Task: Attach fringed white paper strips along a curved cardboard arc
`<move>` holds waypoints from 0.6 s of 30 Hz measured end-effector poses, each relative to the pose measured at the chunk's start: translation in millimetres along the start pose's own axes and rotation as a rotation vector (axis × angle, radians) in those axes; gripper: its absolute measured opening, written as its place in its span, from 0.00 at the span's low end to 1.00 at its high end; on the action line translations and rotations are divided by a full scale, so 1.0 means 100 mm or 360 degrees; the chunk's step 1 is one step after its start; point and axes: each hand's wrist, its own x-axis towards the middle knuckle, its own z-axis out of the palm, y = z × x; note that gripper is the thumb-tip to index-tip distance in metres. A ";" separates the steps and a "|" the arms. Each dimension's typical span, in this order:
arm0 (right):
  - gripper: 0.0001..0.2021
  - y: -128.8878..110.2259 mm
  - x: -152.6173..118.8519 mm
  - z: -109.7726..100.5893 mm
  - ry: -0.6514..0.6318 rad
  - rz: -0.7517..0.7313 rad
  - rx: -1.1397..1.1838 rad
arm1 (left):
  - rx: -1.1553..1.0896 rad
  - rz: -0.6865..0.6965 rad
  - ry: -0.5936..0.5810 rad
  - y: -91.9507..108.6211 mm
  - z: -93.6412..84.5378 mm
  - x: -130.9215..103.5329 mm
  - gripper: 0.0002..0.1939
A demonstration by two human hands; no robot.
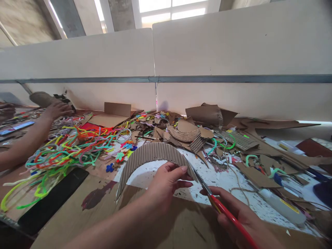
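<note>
A curved strip of corrugated cardboard arches over a white sheet. Near its right end, my left hand pinches it between thumb and fingers. My right hand is wrapped round the red handles of a pair of scissors. The scissor blades point up and left and lie against the strip's right end, just right of my left fingers. How far the blades are apart is hard to tell.
Colourful pipe cleaners heap on the left beside a black flat object. Cardboard scraps pile up ahead. A glue bottle lies at the right. Another person's hand touches a dark object at the far left.
</note>
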 end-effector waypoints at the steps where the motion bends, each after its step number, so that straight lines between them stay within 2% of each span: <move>1: 0.32 0.00 0.00 0.00 0.0009 -0.0012 -0.0005 | 0.0003 0.0000 -0.0005 0.00 0.00 0.00 0.09; 9: 0.28 0.01 0.01 -0.01 0.0053 -0.0067 -0.0143 | 0.0025 0.0007 -0.0019 0.00 -0.01 0.02 0.08; 15: 0.30 0.03 0.04 0.03 0.0094 -0.0148 -0.0076 | 0.0024 0.0022 -0.0046 0.00 -0.03 0.04 0.08; 18: 0.32 0.01 0.06 0.02 0.0090 -0.0272 -0.0173 | 0.0047 0.0028 -0.0089 -0.01 -0.05 0.05 0.12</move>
